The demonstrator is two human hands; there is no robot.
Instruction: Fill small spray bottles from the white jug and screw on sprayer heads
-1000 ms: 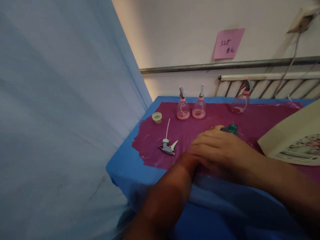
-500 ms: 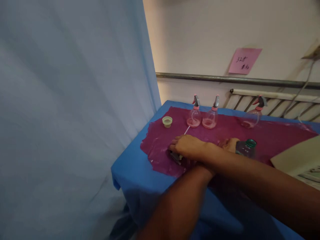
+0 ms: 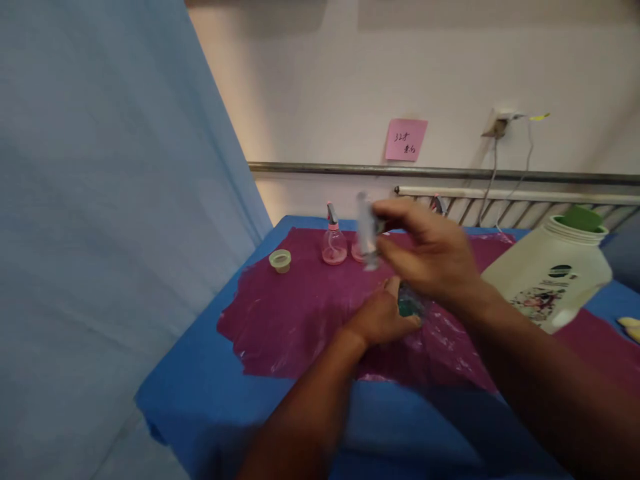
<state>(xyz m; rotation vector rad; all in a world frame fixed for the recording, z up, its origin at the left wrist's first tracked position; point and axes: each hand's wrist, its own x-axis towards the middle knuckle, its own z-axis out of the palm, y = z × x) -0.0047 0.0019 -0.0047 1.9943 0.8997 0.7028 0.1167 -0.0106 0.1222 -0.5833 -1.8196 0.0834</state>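
Observation:
My right hand (image 3: pixel 430 247) is raised over the cloth, its fingers closed on a greyish spray head (image 3: pixel 367 233) that is smeared by motion. Below it, my left hand (image 3: pixel 383 313) wraps round a clear bottle (image 3: pixel 407 303) with green at its neck; the bottle is partly hidden by the fingers. A spray bottle (image 3: pixel 334 247) with pink liquid stands upright just behind. A second one (image 3: pixel 357 251) is mostly covered by the spray head and right hand. Behind that hand, only the dark top of a third sprayer (image 3: pixel 439 204) shows.
A small pale cup (image 3: pixel 281 261) stands on the crumpled purple sheet (image 3: pixel 290 313), which lies over a blue-covered table (image 3: pixel 195 353). At right stands a large cream jug (image 3: pixel 555 267) with a green piece in its mouth. A blue curtain (image 3: pixel 115 200) hangs at left.
My right hand has lifted from the sheet and moved back over the left hand, carrying the spray head. My arms are no longer crossed. The view has swung right, bringing the jug further in.

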